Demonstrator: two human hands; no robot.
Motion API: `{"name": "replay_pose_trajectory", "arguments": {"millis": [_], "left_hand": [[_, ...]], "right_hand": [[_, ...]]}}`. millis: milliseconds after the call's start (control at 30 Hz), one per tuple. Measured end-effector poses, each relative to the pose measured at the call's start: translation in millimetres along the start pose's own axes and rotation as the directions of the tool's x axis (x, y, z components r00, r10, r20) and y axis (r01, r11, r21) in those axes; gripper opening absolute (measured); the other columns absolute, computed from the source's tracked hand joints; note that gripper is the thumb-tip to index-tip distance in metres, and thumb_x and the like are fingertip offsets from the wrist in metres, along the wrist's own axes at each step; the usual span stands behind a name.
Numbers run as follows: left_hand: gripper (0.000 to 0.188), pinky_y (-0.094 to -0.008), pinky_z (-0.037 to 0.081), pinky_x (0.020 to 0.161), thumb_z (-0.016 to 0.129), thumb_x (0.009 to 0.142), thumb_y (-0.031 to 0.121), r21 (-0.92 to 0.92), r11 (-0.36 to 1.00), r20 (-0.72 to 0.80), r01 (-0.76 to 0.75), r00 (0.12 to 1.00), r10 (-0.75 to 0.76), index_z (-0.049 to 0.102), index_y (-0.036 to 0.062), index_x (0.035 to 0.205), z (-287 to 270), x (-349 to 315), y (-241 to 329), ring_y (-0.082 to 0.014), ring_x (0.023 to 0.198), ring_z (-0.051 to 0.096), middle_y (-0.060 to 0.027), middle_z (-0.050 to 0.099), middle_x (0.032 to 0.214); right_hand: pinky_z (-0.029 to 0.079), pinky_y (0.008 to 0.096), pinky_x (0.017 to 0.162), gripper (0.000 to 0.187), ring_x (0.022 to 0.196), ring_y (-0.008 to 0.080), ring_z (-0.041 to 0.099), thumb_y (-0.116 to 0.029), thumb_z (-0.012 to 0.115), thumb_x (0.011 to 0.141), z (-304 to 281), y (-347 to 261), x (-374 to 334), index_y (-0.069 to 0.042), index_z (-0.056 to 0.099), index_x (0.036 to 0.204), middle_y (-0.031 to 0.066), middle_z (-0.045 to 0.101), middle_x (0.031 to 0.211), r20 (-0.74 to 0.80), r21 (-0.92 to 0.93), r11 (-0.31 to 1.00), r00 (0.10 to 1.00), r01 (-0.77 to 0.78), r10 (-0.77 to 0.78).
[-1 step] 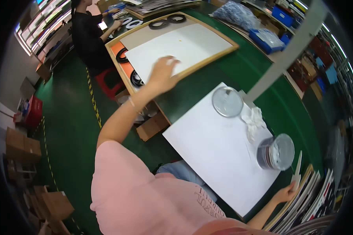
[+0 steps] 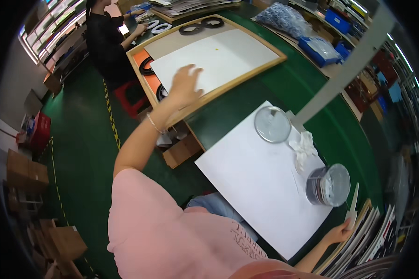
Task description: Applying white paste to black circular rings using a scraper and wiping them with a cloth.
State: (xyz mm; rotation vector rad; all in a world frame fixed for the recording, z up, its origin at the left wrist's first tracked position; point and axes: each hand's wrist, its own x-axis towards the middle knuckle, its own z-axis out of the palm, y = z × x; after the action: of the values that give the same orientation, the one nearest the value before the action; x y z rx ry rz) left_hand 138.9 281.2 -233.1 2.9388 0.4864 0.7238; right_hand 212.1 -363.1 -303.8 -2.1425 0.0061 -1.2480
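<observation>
My left hand (image 2: 185, 86) is over the near left part of a white sheet (image 2: 228, 58), fingers apart and holding nothing. The sheet lies in a shallow wood-rimmed tray (image 2: 239, 82), which also holds black rings (image 2: 212, 22) and an orange piece (image 2: 152, 83). At the lower right, my right hand (image 2: 338, 232) grips a white, pointed, blade-like tool (image 2: 352, 215), its tip upward; its exact kind is unclear. Between my hands lies a white board (image 2: 256, 186) bearing a clear round lid (image 2: 273, 125), crumpled white tissue (image 2: 304, 148) and a clear round tub (image 2: 328, 186).
A grey post (image 2: 344, 69) rises beside the board. Upright panels (image 2: 354, 246) stand by my right hand. Across the bench are a bag of clear plastic (image 2: 284, 19) and a blue bin (image 2: 317, 50). A person in dark clothes (image 2: 104, 39) works at the far left.
My left hand has shifted slightly left over the sheet, and its fingers show more clearly spread. My right hand keeps the white tool in about the same place.
</observation>
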Motion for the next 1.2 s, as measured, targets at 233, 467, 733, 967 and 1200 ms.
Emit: {"name": "replay_pose_trajectory", "arguments": {"millis": [233,467,733,967,1200], "left_hand": [[0.047,-0.0369,0.033,0.094,0.062,0.074,0.017,-0.857,-0.221,0.504,0.466,0.664,-0.553,0.047,-0.0023,0.114,4.6,13.8,-124.2,-0.0232,0.115,0.041,-0.0127,0.049,0.117],[0.039,-0.0337,0.04,0.088,0.058,0.076,0.016,-0.829,-0.301,0.543,0.472,0.547,-0.638,0.049,-0.0031,0.108,1.2,32.4,-128.2,-0.0232,0.099,0.049,-0.0116,0.053,0.106],[0.046,-0.0372,0.049,0.081,0.053,0.075,-0.005,-0.904,-0.281,0.42,0.322,0.792,-0.444,0.034,0.0017,0.117,-0.2,31.9,-107.1,-0.0282,0.102,0.051,-0.0145,0.046,0.113],[0.069,-0.0338,0.038,0.093,0.054,0.068,-0.011,-0.936,0.336,-0.068,0.102,0.887,-0.457,0.028,0.0015,0.13,-24.9,27.4,-113.9,-0.0259,0.11,0.045,-0.0141,0.043,0.123],[0.062,-0.0431,0.034,0.098,0.051,0.082,0.002,-0.998,0.008,0.048,0.065,0.805,-0.591,0.02,0.0057,0.136,-61.7,-88.5,-149.6,-0.0306,0.12,0.037,-0.0166,0.031,0.135]], "right_hand": [[0.049,0.0323,0.07,0.03,0.083,0.0262,0.061,-0.019,0.059,0.085,9.8,-15.1,24.2,0.008,0.059,0.098,0.0206,0.061,0.094,-0.032,-0.082,0.99,0.993,-0.117,0.115],[0.048,0.0305,0.078,0.029,0.088,0.0222,0.06,-0.017,0.058,0.086,16.4,-31.0,43.4,0.01,0.058,0.097,0.0201,0.061,0.097,-0.073,-0.04,0.994,0.992,-0.103,0.1],[0.048,0.0295,0.077,0.033,0.087,0.0222,0.059,-0.02,0.06,0.085,13.2,-41.6,37.2,0.009,0.056,0.1,0.0192,0.061,0.097,-0.064,0.028,0.995,0.993,-0.1,0.102],[0.044,0.0256,0.061,0.032,0.07,0.0152,0.055,-0.024,0.061,0.084,-3.8,-2.2,31.1,0.006,0.059,0.094,0.0126,0.062,0.083,-0.095,-0.2,0.93,0.951,-0.308,0.294],[0.042,0.0221,0.069,0.017,0.078,0.0092,0.053,-0.01,0.058,0.085,28.2,-44.5,13.7,0.004,0.057,0.095,0.0046,0.059,0.084,-0.032,0.349,0.903,0.96,-0.248,0.276]]}}
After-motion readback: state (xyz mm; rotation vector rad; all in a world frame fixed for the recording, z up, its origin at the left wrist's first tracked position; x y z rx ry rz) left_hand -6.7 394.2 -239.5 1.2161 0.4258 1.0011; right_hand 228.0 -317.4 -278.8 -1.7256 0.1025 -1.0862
